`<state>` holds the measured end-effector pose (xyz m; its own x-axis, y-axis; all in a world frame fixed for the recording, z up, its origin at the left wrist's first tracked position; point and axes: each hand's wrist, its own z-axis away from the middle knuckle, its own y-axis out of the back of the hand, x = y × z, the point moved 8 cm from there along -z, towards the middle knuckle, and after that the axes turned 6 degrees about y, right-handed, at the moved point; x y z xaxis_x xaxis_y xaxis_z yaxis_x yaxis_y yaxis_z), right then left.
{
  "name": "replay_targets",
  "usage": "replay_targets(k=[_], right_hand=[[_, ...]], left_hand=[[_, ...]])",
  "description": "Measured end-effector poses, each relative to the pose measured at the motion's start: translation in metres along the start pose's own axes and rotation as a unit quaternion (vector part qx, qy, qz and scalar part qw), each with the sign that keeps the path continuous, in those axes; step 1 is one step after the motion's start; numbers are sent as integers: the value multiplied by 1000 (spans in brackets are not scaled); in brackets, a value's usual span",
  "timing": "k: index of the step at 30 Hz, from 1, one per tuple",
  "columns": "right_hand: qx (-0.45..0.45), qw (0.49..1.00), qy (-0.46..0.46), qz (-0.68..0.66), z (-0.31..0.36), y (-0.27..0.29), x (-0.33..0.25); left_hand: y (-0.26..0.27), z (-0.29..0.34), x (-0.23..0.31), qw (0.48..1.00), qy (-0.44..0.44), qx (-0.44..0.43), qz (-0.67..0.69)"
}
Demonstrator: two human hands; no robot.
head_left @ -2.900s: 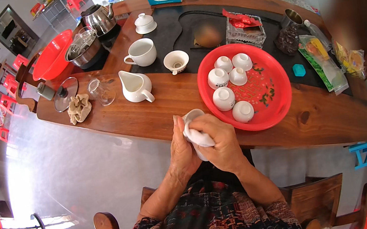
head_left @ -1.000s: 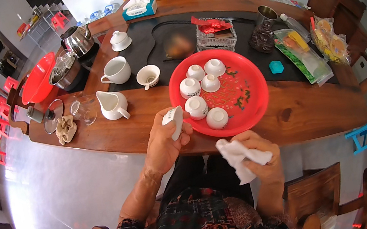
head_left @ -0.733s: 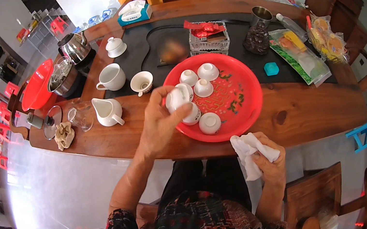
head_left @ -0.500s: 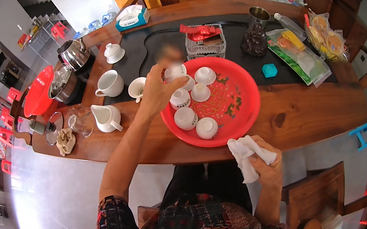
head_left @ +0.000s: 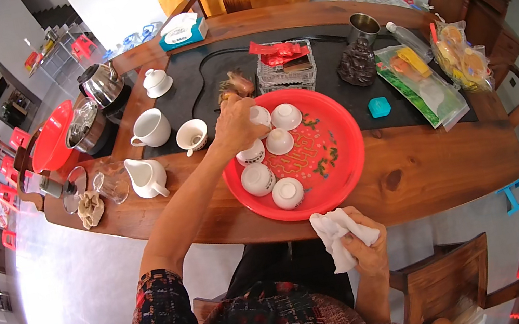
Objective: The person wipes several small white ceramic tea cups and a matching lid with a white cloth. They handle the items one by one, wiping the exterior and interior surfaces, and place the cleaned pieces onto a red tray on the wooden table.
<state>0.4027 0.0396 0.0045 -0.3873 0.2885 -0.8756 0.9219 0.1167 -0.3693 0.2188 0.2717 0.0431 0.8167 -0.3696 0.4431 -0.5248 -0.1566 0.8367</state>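
Note:
My left hand [head_left: 236, 128] reaches over the left rim of a round red tray [head_left: 346, 178], its fingers curled down around a small white teacup [head_left: 259, 117] that they partly cover. Several more white teacups stand upside down along the tray's left side, among them one [head_left: 286, 116] by the far rim and one [head_left: 288, 193] near the front. In my right hand [head_left: 366, 244], closed in front of the table edge, is a bunched white cloth [head_left: 342, 234]. The tray's right half shows a printed floral pattern.
Left of the tray stand a strainer cup [head_left: 192, 136], a white mug [head_left: 151, 128], a white pitcher [head_left: 146, 177] and a lidded bowl [head_left: 157, 83]. Beyond the tray are a clear box [head_left: 288, 74] with red packets and a dark figurine [head_left: 357, 65]. A turquoise box [head_left: 378, 107] lies to its right.
My left hand has lowered the teacup, seen tilted before, toward the tray's far-left cups. My right hand still holds the cloth. The whole view has shifted slightly.

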Motion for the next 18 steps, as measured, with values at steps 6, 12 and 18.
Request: replay_targets(k=[6,12,18], right_hand=[[17,1000,-10,-13,1,1,6],[36,999,-9,-37,1,-5,6],[19,999,-6,-32,0,-14,-1]], left_hand=[[-12,1,0,999,10,-39,-13],[-16,0,-3,997,-15,-68,-26],[22,17,15,997,-48,48,41]])
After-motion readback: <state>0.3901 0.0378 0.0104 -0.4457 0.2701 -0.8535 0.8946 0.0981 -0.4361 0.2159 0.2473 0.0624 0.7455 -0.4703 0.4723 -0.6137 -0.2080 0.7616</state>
